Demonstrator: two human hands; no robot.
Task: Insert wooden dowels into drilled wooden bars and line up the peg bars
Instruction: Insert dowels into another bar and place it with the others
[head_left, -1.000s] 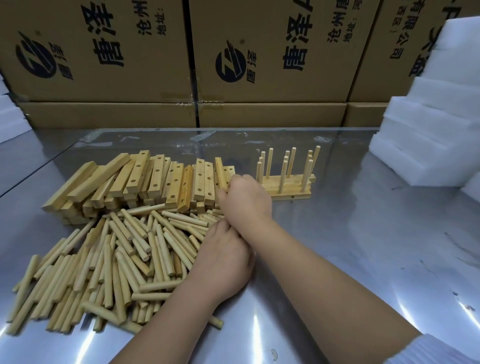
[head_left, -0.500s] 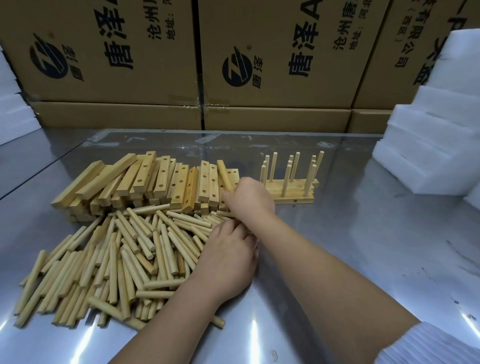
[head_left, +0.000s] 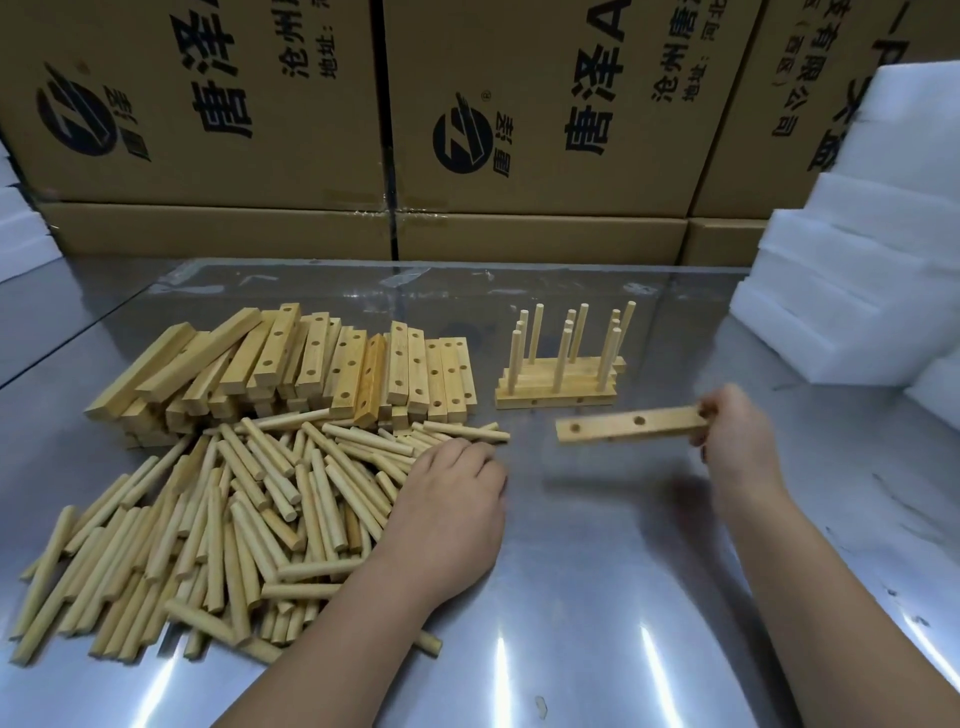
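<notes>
Right hand (head_left: 737, 436): fingers pinch one end of a drilled bar (head_left: 623, 425), held level above the table (head_left: 623, 571), holes up, likely for pegging. Left hand (head_left: 452, 499): fingers curled into the dowel pile (head_left: 234, 509); grip unclear. Finished peg bars (head_left: 558, 382) stand just behind.

R hand (head_left: 737, 431) blurred; its fingers cover the bar (head_left: 631, 425) at its right end. L hand (head_left: 452, 499) fingertips curl under, can't tell if it grips any dowel; it hides part of the dowel pile (head_left: 208, 519). Boxes (head_left: 208, 104) cut off at top edge, foam blocks (head_left: 857, 291) at right edge
</notes>
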